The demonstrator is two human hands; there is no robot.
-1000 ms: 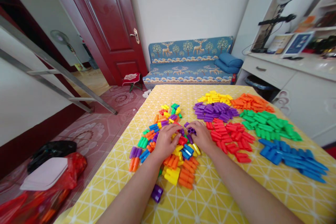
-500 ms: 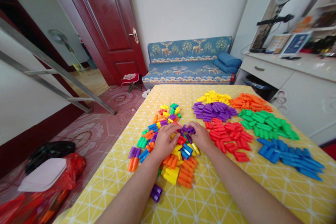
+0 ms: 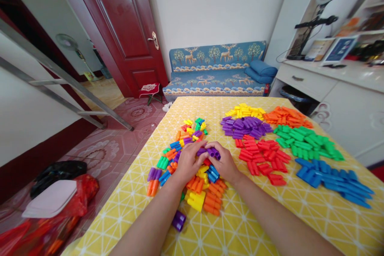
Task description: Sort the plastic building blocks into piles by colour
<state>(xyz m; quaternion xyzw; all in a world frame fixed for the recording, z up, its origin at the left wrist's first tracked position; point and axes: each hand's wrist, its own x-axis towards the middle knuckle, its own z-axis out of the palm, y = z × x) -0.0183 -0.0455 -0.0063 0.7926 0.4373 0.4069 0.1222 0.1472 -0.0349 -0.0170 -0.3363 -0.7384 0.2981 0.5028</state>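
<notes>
Purple bullet-shaped plastic building blocks [image 3: 213, 153] with round open ends are between my two hands, above a mixed pile. My left hand [image 3: 189, 161] is closed on their left side, thumb and fingers on the plastic. On the other side, my right hand [image 3: 224, 161] grips them, its fingers curled over the top. Whether it is one block or two joined cannot be made out. Under and around the hands lie mixed blocks: orange blocks [image 3: 212, 199], a yellow block [image 3: 195, 201], blue blocks [image 3: 212, 174] and green blocks [image 3: 163, 163]. A purple block [image 3: 179, 221] lies nearer to me.
Sorted piles lie to the right: red [image 3: 261, 156], purple [image 3: 246, 127], yellow [image 3: 244, 111], orange [image 3: 286, 117], green [image 3: 307, 142] and blue [image 3: 333, 180]. The table [image 3: 255, 216] has a yellow patterned cloth. Beyond it stands a blue sofa [image 3: 210, 76].
My right hand has moved slightly left, closer to my left hand. The purple blocks, held mainly by the right hand before, are now between both hands.
</notes>
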